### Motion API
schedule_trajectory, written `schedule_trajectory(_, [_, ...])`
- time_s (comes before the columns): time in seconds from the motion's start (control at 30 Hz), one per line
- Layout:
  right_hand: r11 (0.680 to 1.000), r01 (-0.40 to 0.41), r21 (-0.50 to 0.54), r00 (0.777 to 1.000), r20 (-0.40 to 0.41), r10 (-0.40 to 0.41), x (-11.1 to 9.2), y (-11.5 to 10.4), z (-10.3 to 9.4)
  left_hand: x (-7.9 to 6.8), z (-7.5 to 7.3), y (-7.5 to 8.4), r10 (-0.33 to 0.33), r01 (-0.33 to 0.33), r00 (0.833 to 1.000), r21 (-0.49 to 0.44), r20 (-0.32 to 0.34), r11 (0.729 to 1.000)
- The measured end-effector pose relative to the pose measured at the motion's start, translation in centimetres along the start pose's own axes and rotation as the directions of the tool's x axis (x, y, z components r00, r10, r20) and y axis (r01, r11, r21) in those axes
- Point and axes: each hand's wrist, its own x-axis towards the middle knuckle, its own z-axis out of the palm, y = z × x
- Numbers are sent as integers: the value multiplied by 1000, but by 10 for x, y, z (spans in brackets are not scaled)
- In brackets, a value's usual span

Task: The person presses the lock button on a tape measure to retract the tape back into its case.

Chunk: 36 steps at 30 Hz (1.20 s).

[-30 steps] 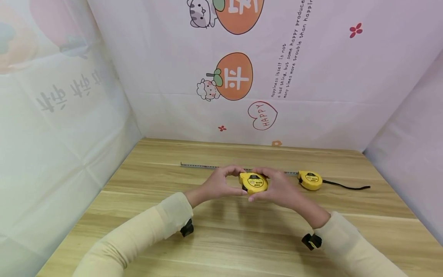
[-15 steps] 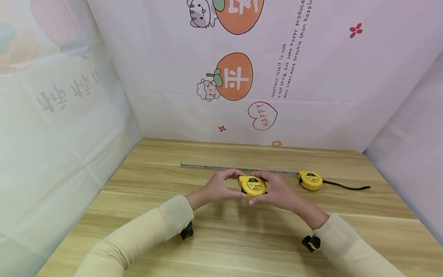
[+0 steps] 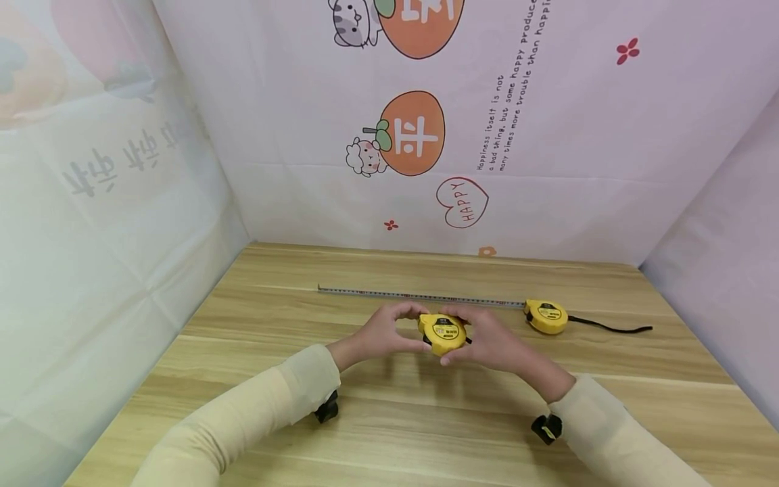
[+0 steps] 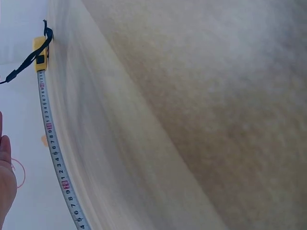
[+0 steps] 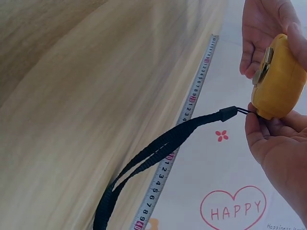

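Above the middle of the table, both hands hold a yellow tape measure (image 3: 444, 333) between them, label facing up. My left hand (image 3: 385, 333) grips its left side, index finger at the far edge and thumb at the near one. On the other side my right hand (image 3: 494, 339) grips the right end. In the right wrist view a black wrist strap (image 5: 168, 139) hangs from the held case (image 5: 283, 88). A second yellow tape measure (image 3: 546, 316) lies behind on the right, its steel blade (image 3: 389, 293) drawn out leftward. The left wrist view does not show the held case.
The wooden table (image 3: 292, 419) meets a printed white cloth backdrop (image 3: 304, 203) at the back, with cloth walls on both sides. A black strap (image 3: 615, 329) trails right from the lying tape measure. Dark wrist cameras (image 3: 327, 408) sit under the sleeves.
Both hands have come slightly nearer to me with the held tape measure, which is turned a little. More of the blade behind now shows. The lying tape measure has stayed put.
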Motion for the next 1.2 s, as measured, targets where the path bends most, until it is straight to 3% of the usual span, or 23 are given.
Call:
schedule_trajectory(0.5, [997,-68,23,998,-9,68,1,8,7,-1,-1,-11,-96,97,994,-3,54,995])
schedule_trajectory(1.2, [968,-176,180,984,33,173,4,29,24,-3,0,-23,-134,131,986,38,99,991])
